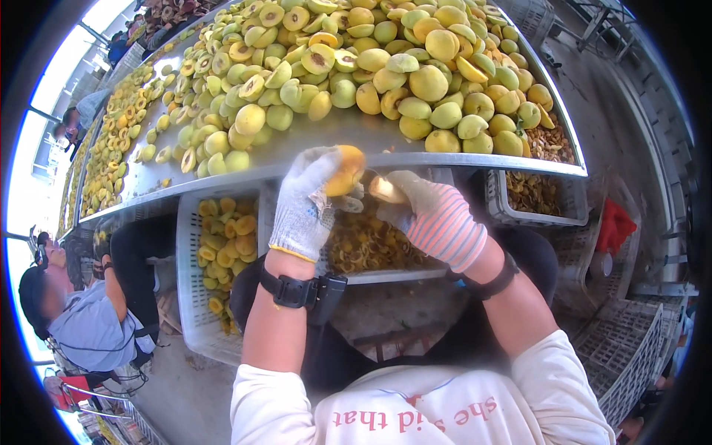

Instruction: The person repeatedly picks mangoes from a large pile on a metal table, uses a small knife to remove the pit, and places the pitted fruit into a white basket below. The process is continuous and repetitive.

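Observation:
My left hand (304,204), in a pale knitted glove, is closed around a yellow peach (347,169) just in front of the metal table's edge. From here I cannot tell whether it is a half or whole. My right hand (439,222), in a striped glove, grips a small tool with a pale handle (387,190). A thin metal end points from it toward the peach; its exact shape is too small to make out. Both hands are above a crate (371,277) of peelings and scraps.
Halved and whole peaches (386,74) are heaped on the metal table (311,152). A white crate (182,259) of peach halves stands left of my legs. Peach stones fill a crate (534,215) under the right corner. A co-worker (96,326) sits at left; stacked crates (623,356) stand right.

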Available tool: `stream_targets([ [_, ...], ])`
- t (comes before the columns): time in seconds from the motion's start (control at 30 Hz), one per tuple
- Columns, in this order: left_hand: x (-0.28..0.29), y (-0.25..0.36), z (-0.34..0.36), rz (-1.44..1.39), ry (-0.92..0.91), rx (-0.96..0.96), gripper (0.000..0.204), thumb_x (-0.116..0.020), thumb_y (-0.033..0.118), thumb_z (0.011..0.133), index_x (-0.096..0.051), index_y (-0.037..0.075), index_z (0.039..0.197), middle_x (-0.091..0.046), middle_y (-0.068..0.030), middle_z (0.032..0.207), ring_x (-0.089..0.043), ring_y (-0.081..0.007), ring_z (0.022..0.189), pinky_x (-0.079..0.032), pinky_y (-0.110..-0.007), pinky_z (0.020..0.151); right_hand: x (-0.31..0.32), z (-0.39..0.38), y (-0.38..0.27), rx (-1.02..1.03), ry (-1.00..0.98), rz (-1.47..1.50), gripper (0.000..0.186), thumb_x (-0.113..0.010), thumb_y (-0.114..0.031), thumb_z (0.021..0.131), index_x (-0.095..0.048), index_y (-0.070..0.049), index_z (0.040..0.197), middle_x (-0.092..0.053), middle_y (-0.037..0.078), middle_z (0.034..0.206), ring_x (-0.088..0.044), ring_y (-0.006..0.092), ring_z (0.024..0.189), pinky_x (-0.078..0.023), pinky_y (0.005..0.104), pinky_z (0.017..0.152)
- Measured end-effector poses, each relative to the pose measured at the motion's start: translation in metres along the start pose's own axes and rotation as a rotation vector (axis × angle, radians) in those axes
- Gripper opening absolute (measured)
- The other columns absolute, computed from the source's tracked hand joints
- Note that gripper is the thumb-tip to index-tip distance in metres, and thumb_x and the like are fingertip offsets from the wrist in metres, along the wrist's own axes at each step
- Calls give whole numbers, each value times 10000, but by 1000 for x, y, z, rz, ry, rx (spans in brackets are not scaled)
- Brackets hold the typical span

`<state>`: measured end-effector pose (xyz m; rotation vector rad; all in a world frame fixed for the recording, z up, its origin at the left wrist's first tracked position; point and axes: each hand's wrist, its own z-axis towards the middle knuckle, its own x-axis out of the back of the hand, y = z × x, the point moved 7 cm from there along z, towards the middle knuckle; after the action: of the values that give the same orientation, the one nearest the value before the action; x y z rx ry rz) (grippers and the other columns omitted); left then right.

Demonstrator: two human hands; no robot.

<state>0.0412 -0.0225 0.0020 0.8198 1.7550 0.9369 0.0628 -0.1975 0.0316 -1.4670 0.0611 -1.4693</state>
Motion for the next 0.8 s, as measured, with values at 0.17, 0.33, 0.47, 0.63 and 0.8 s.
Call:
stream_targets([
  [0.17,-1,-2,1,137,-51,42,287,-639,198,979,-613,32,1211,-699,-105,991,-677,-171,663,-539,-258,487,1,-1,7,33,25,-67,300,-742,-239,847,-652,-65,1075,-706,168,910,-682,387,865,-545,449,716],
  [0.33,0,-3,-2,239,-35,56,292,-615,197,985,-617,0,1201,-700,-111,956,-659,-156,613,-502,-222,429,-3,-1,12,34,19,-96,269,-733,-222,837,-657,-84,1055,-706,151,903,-684,379,857,-545,450,715],
  [0.47,-6,-7,-8,303,-59,94,296,-606,198,988,-618,-8,1200,-695,-110,928,-651,-155,596,-498,-219,425,-6,-1,28,-45,-41,-156,239,-706,-163,825,-637,-93,1043,-699,142,888,-683,374,845,-543,457,702],
  [0.63,-7,-17,-7,276,-12,57,297,-603,201,992,-619,-10,1200,-695,-116,943,-647,-155,591,-518,-246,446,-9,-8,27,-84,-15,-277,247,-675,-140,816,-611,-67,1043,-682,151,862,-680,381,812,-541,469,684],
  [0.8,-2,-4,-15,292,133,-70,288,-617,182,991,-615,-6,1209,-683,-106,944,-647,-161,591,-525,-256,455,-11,-10,49,-330,-187,-349,199,-681,-162,864,-626,-78,1036,-701,168,866,-674,400,841,-523,476,723],
])
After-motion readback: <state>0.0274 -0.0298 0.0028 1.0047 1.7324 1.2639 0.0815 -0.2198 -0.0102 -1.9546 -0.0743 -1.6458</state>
